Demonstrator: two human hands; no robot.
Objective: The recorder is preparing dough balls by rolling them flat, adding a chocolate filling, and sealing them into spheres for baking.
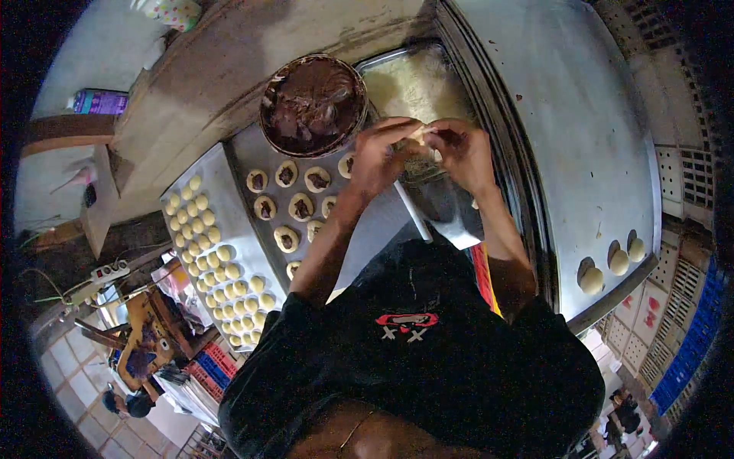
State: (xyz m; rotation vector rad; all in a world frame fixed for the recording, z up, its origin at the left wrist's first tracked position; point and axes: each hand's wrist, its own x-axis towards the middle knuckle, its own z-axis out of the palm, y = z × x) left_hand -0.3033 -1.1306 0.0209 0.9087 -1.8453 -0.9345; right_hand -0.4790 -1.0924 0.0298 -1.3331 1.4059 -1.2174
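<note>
My left hand (382,155) and my right hand (465,151) meet in front of me, fingers pinched together on a small pale piece of dough (420,135). Most of the dough is hidden by the fingers. Just beyond them lies a metal tray (380,60) holding a pale yellow, powdery or crumbly layer (417,86). A round bowl of dark brown chocolate-like filling (315,99) stands left of that tray. Left of my left forearm, flattened dough rounds (301,206), several topped with brown filling, rest on a grey metal sheet (248,153).
Farther left, a baking tray (222,172) carries rows of small dough balls (205,217). At right, beyond a raised dark edge (520,153), a large metal sheet (581,130) bears three dough balls (618,263). A purple package (99,102) sits at the far left; people show at the lower edges.
</note>
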